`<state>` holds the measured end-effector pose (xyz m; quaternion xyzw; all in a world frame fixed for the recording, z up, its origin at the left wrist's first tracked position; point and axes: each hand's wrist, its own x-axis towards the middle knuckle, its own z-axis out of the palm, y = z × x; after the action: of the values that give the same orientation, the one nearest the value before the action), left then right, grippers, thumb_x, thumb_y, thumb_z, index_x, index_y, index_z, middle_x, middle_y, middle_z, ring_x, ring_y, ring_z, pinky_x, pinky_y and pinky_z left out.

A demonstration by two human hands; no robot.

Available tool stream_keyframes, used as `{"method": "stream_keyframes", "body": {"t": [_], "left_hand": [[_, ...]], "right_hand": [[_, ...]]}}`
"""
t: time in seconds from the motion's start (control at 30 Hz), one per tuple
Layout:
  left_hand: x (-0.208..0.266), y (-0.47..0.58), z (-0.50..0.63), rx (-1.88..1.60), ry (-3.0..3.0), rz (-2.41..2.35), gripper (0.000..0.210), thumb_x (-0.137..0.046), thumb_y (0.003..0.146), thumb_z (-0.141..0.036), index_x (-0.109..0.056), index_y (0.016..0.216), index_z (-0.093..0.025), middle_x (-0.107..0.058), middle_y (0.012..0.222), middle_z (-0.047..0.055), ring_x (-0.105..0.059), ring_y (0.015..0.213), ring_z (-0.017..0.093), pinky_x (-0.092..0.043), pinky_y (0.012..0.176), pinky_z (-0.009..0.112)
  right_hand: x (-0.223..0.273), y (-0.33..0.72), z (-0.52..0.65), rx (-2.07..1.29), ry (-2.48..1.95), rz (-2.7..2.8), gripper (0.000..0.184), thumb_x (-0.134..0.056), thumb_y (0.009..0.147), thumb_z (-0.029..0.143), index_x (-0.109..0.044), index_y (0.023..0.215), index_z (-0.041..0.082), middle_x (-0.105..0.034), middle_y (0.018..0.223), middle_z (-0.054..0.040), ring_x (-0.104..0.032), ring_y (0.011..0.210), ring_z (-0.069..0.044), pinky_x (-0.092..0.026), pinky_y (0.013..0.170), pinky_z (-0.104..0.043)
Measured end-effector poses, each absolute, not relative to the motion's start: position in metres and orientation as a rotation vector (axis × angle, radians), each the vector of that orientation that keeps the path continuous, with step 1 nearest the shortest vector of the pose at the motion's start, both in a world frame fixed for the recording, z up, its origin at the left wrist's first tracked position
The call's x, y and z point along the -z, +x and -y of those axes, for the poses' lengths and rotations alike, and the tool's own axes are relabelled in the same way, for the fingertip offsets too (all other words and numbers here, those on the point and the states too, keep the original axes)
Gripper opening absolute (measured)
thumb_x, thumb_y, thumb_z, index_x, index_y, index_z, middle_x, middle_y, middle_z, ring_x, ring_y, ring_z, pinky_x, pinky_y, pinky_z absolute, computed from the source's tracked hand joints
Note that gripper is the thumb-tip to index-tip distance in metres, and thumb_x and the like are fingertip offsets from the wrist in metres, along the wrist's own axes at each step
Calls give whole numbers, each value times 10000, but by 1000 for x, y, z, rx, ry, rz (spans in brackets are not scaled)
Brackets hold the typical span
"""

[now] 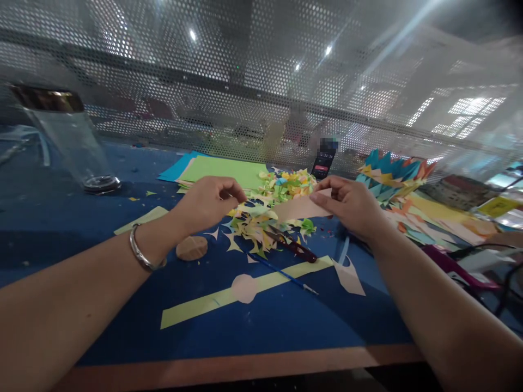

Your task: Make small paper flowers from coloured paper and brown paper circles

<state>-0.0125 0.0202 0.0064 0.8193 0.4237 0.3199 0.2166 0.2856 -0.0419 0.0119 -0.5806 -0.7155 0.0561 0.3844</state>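
Observation:
My right hand (349, 204) pinches one end of a pale pink paper strip (296, 209) between thumb and fingers. The strip points left, over a heap of paper scraps (257, 228). To the left of the scraps is my left hand (210, 204), loosely curled and apart from the strip, with nothing visible in it; a metal bangle (141, 250) circles its wrist. Below the hands, a round pink paper piece (244, 288) lies on a long yellow-green paper strip (192, 307). A blue pen (281, 270) crosses that strip. Dark-handled scissors (300, 250) lie partly under scraps.
Green and blue paper sheets (224, 170) are stacked behind the scraps. A glass bottle (77, 141) stands left, a phone (324, 158) at the back. Folded paper shapes (392, 174) and a magenta object (457, 267) with cables sit right. A perforated metal panel (245, 81) rises behind.

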Motion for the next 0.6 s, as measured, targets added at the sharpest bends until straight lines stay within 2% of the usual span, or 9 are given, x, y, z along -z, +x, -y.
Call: {"method": "stream_keyframes", "body": {"t": [0.13,0.2,0.27,0.33,0.4,0.5,0.6], "left_hand": [[0,0,-4,-688,2097,-958,168,-613,797,-252,-753,859,-183,-746,762,61,-694,710,192,-515,634,281],[4,9,8,-572,1907,-869,213,-595,837,-278,-750,933,-168,-760,819,79,-690,687,177,-543,660,294],[6,17,19,-548,1735,-831,327,-648,843,-353,-721,1093,-156,-764,932,110,-701,733,186,-564,691,316],[7,23,26,-618,1580,-755,409,-670,850,-407,-675,1182,-169,-751,1030,126,-720,861,213,-566,710,312],[8,27,27,-728,1485,-681,359,-693,843,-405,-681,1121,-177,-740,1027,115,-716,886,210,-552,693,288],[9,28,21,-970,1414,-657,230,-727,821,-378,-684,938,-184,-717,952,56,-690,842,166,-519,680,251],[9,27,16,-1131,1333,-637,211,-746,804,-342,-621,787,-172,-676,853,13,-640,782,131,-517,714,260]], "right_hand": [[-15,272,50,16,-1328,1657,176,-710,857,386,-683,847,213,-374,516,64,-343,455,-93,-272,455,-254],[-15,263,55,111,-1281,1599,143,-712,863,354,-687,841,215,-383,518,61,-349,459,-94,-288,460,-259],[-13,253,58,108,-1243,1565,121,-700,877,335,-687,860,215,-455,550,46,-397,482,-100,-330,472,-259],[-9,243,61,-1,-1203,1562,113,-696,881,322,-677,860,213,-565,643,17,-487,536,-110,-390,492,-254],[-5,233,64,-150,-1159,1590,113,-699,879,309,-666,845,206,-617,711,2,-554,588,-118,-445,516,-248],[1,221,67,-387,-1090,1618,140,-710,874,319,-648,850,195,-615,713,8,-591,600,-122,-512,553,-255],[6,213,68,-555,-1059,1627,195,-727,861,357,-623,846,192,-606,700,17,-614,576,-124,-533,544,-259]]}}
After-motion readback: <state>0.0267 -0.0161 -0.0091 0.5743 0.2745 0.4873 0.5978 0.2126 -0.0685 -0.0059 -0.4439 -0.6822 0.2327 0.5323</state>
